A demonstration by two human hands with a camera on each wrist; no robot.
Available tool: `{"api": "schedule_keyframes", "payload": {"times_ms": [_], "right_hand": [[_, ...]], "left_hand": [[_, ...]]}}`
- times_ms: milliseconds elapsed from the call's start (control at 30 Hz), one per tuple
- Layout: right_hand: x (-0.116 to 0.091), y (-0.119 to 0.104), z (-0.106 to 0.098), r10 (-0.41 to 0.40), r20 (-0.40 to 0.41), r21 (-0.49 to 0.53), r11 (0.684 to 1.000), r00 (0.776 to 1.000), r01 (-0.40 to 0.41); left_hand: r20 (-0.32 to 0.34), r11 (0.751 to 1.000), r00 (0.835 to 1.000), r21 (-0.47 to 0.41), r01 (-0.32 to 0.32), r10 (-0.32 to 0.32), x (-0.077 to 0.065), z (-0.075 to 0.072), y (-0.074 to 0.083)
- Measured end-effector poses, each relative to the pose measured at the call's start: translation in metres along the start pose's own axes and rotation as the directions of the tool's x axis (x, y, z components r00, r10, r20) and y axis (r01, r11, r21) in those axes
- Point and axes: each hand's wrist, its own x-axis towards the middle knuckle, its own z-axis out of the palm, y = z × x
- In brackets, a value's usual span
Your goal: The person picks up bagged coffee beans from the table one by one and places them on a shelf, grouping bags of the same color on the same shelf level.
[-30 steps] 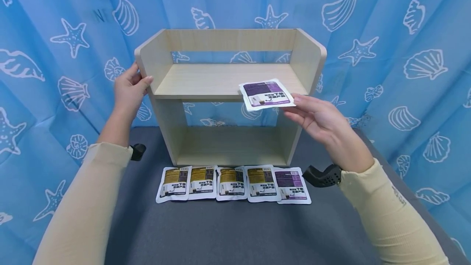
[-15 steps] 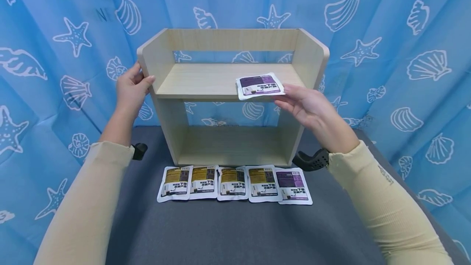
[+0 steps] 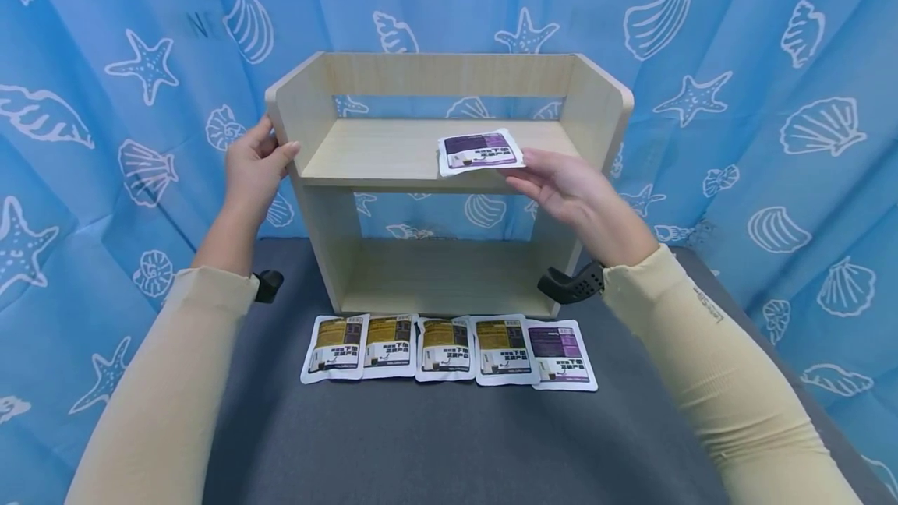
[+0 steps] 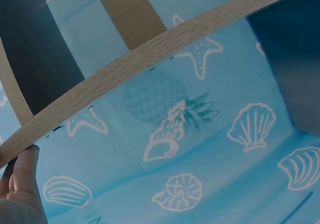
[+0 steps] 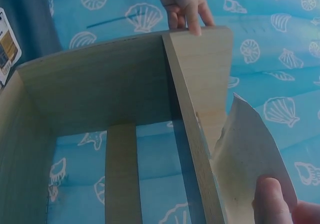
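Note:
A small white sachet with a purple label [image 3: 480, 153] is pinched at its right edge by my right hand [image 3: 582, 197], thumb on top and fingers beneath. It is held face up, nearly flat, over the front edge of the upper board of a pale wooden two-tier shelf [image 3: 379, 150]. In the right wrist view the sachet's plain back [image 5: 250, 159] stands close beside that board's edge. My left hand [image 3: 254, 170] grips the front edge of the left side panel, thumb in front. Fingers of my left hand [image 4: 24, 184] also show at the panel's edge in the left wrist view.
Several sachets with yellow-brown labels [image 3: 337, 349] and one with a purple label [image 3: 561, 353] lie in a row on the dark grey tabletop [image 3: 421, 443], just before the shelf's base. A blue curtain with white shells [image 3: 701, 22] hangs behind and at both sides.
My right hand has carried the purple sachet left and further in over the upper board. My left hand keeps its grip on the side panel.

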Motion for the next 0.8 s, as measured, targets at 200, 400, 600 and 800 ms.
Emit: {"api": "schedule_keyframes", "payload": {"times_ms": [200,400,600,800], "right_hand": [[0.009,0.002,0.009,0.028,0.009,0.052,0.998,1.000,-0.029],[0.019,0.007,0.021,0.057,-0.013,-0.003,0.998,0.998,-0.057],[0.026,0.011,0.030,0.060,-0.016,0.005,0.998,0.998,-0.060],[0.032,0.014,0.035,0.064,-0.037,0.007,0.998,0.997,-0.064]], "left_hand": [[0.002,1.000,1.000,0.007,-0.008,0.008,0.000,0.000,0.001],[0.004,1.000,1.000,0.011,-0.010,0.010,0.001,-0.001,0.000],[0.004,1.000,1.000,0.004,-0.001,0.001,0.002,-0.002,0.000],[0.003,1.000,1.000,0.003,-0.009,0.009,0.002,-0.001,-0.001]]}}
